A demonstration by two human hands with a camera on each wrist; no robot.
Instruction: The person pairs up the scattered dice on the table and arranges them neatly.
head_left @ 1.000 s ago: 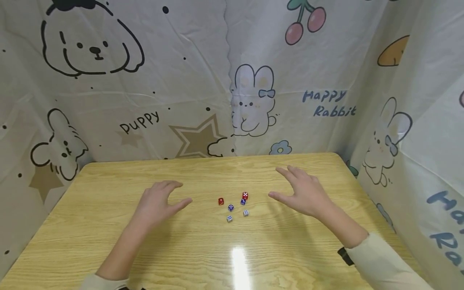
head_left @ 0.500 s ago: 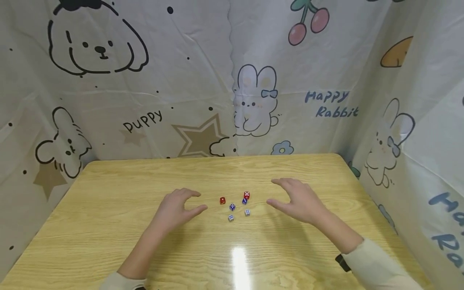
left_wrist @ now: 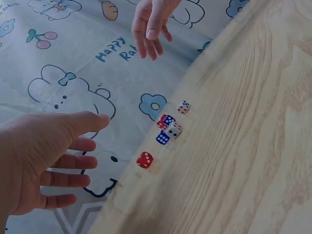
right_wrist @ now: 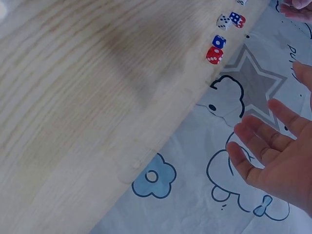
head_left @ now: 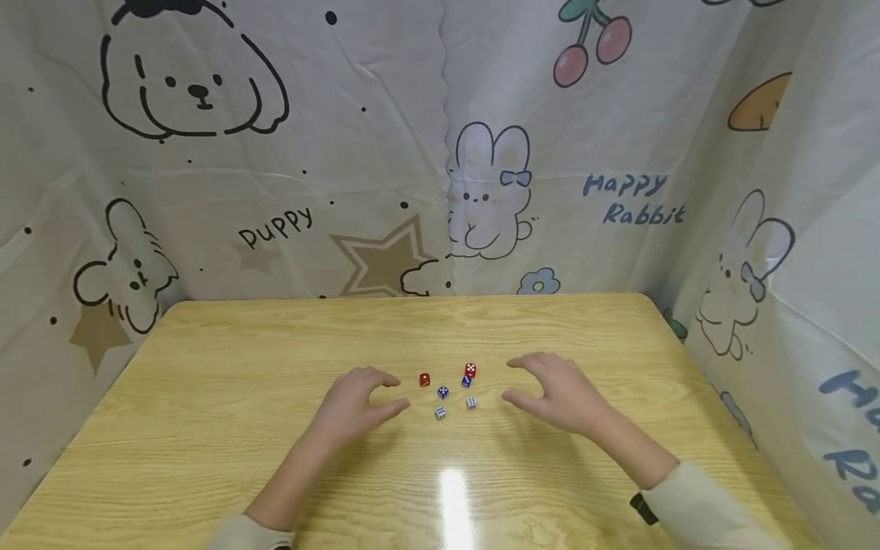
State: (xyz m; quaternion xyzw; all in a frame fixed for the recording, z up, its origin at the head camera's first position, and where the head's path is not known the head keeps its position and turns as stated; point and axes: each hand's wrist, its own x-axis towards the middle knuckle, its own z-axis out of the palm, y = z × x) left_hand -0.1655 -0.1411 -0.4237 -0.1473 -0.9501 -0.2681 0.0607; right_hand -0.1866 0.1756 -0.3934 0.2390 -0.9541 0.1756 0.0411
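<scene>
Several small dice lie loosely grouped mid-table: a red die at the left, another red die at the back with a blue die close in front, a second blue die in the middle, and two white dice nearest the person. My left hand hovers left of the group, thumb and fingers spread apart, holding nothing. On the other side, my right hand hovers with fingers extended toward the dice, also holding nothing. Both wrist views show relaxed, parted fingers.
The dice rest on a light wooden table. A printed cloth with cartoon animals hangs behind the table and along its sides. A bright light reflection lies on the near tabletop.
My left hand has moved right, toward the dice. My right hand has come slightly nearer to the person and lower in view. The dice keep their arrangement; the head view has shifted a little.
</scene>
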